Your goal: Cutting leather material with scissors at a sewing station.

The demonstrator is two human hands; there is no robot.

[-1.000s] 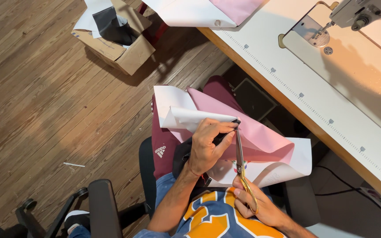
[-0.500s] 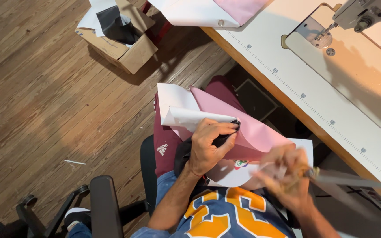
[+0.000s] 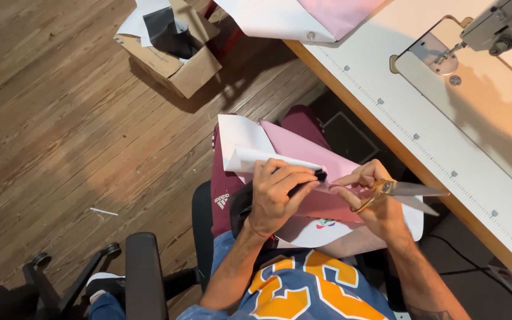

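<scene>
My left hand (image 3: 277, 192) grips a small black object (image 3: 318, 175) against a pink and white fabric piece (image 3: 294, 148) that lies across my lap. My right hand (image 3: 371, 198) holds gold-handled scissors (image 3: 407, 192), blades open and pointing right, away from the fabric. Thumb and forefinger of the right hand pinch the pink fabric edge close to the left hand's fingertips. A white sheet with a small coloured emblem (image 3: 325, 224) lies under the fabric.
A white sewing table (image 3: 422, 112) with a sewing machine (image 3: 502, 26) runs along the right. More pink and white fabric (image 3: 303, 15) hangs over its far end. A cardboard box (image 3: 176, 50) of scraps stands on the wooden floor. A black chair arm (image 3: 146, 275) is at lower left.
The scissors were upright at the fabric beside my left hand a second ago. My right hand swung them out to the right, and now holds them pointing right while pinching the fabric.
</scene>
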